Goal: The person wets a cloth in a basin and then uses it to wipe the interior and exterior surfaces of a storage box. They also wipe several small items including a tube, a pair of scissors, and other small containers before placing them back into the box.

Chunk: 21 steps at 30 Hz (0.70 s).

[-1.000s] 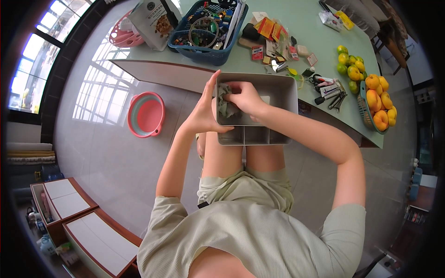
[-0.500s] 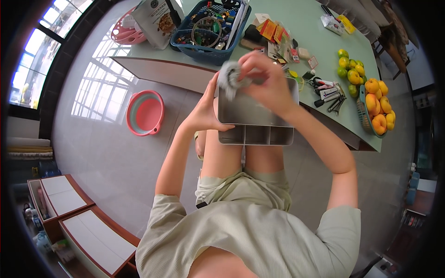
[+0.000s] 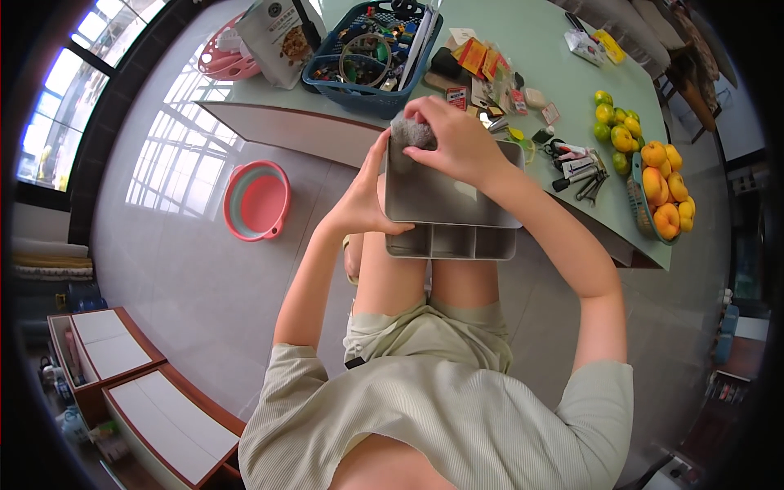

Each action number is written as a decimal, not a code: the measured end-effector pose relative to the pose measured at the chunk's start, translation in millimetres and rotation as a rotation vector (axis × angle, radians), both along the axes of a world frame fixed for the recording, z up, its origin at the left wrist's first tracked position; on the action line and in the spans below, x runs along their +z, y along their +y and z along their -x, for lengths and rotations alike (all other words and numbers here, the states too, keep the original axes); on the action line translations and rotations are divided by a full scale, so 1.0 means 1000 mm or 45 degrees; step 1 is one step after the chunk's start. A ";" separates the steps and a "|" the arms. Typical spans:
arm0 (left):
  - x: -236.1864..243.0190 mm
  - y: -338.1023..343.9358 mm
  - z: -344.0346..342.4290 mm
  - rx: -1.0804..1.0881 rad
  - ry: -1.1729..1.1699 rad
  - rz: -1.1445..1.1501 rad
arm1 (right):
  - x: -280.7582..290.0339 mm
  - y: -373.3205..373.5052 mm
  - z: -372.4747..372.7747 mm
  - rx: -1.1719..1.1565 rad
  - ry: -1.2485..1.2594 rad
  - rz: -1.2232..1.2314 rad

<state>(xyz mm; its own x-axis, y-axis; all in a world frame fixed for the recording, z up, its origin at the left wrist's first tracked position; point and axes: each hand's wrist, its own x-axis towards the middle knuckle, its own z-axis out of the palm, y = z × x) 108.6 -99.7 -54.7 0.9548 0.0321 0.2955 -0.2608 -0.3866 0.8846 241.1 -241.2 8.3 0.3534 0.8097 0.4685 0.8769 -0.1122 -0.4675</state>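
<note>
the right hand (image 3: pixel 457 143) is clamped on a grey steel-wool pad (image 3: pixel 411 131), pressing it to the top left corner of a metal tray (image 3: pixel 449 192) that rests tilted on the person's knees. the left hand (image 3: pixel 367 204) grips the tray's left edge, fingers closed around it. a second divided tray (image 3: pixel 453 242) sits just beneath. behind stands the pale green table (image 3: pixel 555 73) with a blue basket (image 3: pixel 367 96) and oranges (image 3: pixel 663 192).

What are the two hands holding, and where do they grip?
The left hand grips the metal tray by its left edge; the right hand holds a steel-wool pad at the tray's top.
</note>
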 end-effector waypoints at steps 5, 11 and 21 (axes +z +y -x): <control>-0.006 0.003 0.002 -0.005 0.027 0.030 | -0.007 0.014 0.023 -0.266 -0.517 0.349; -0.003 -0.001 0.002 -0.005 0.002 0.020 | -0.012 0.004 0.008 -0.230 -0.472 0.371; -0.002 0.003 0.001 -0.026 -0.006 -0.050 | 0.002 -0.067 -0.025 -0.399 -0.203 0.583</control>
<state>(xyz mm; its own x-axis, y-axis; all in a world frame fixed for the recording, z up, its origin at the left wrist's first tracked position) 107.4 -96.4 -56.7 0.9536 0.0012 0.3010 -0.2732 -0.4156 0.8675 266.0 -307.7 10.1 0.5631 0.8104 0.1617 0.8245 -0.5381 -0.1750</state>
